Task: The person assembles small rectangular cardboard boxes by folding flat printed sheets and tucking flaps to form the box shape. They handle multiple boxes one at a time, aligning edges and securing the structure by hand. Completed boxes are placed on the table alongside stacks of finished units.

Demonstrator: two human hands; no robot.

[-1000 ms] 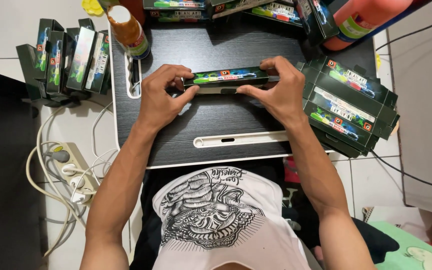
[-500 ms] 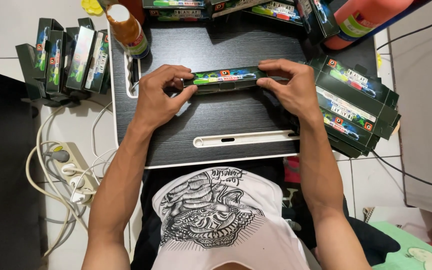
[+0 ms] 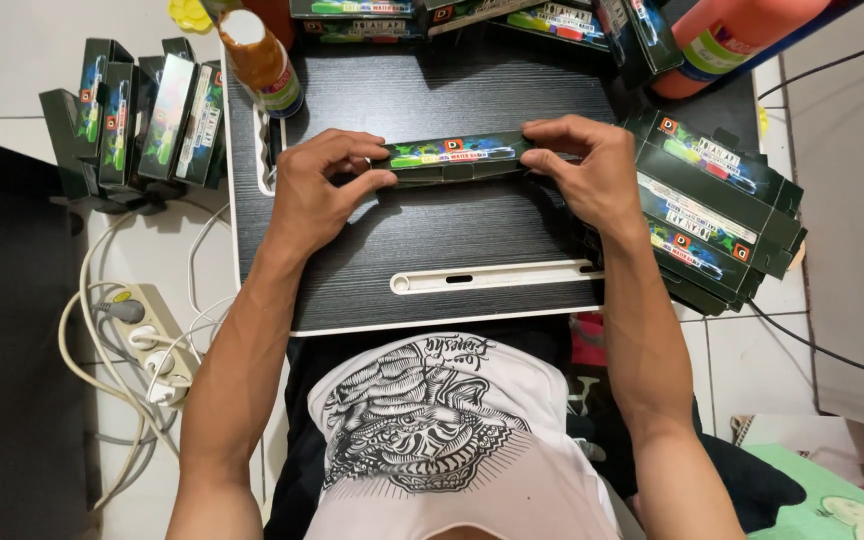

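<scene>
The one camera sits on my head and looks almost straight down, so my own shirt fills the bottom of the frame and my forearms run up from it. It is near enough that the small black table spans the middle, with my left hand and right hand just above centre. The white tiled floor shows on both sides. There is no second view to overlap with it.
</scene>
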